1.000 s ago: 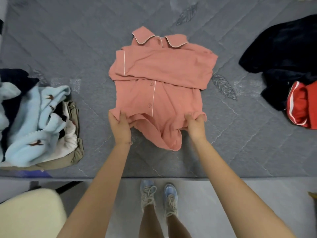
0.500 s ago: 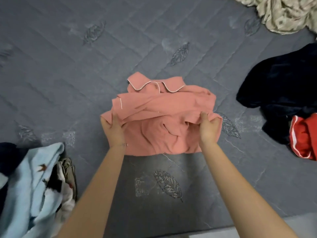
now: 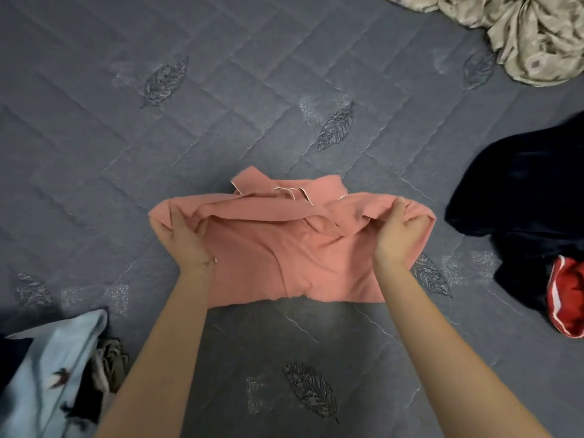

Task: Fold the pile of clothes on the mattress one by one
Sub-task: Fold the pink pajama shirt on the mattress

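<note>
A pink collared shirt (image 3: 284, 257) with white piping lies on the grey quilted mattress (image 3: 158, 147), its lower half doubled up over the upper half. My left hand (image 3: 186, 235) grips the folded hem at the shirt's left side. My right hand (image 3: 398, 235) grips the hem at the right side. Both hands hold the hem close to the collar (image 3: 252, 181), which peeks out beyond the fold. The shirt's sleeves are hidden under the folded layer.
A light blue garment (image 3: 47, 368) on a mixed pile lies at the lower left. A dark navy garment (image 3: 521, 200) and a red one (image 3: 568, 298) lie at the right. A beige satin cloth (image 3: 521, 36) sits at the top right.
Both hands lifted the shirt's bottom hem from the near edge and carried it away from me up to the collar, folding the shirt in half. The view shifted forward over the mattress.
</note>
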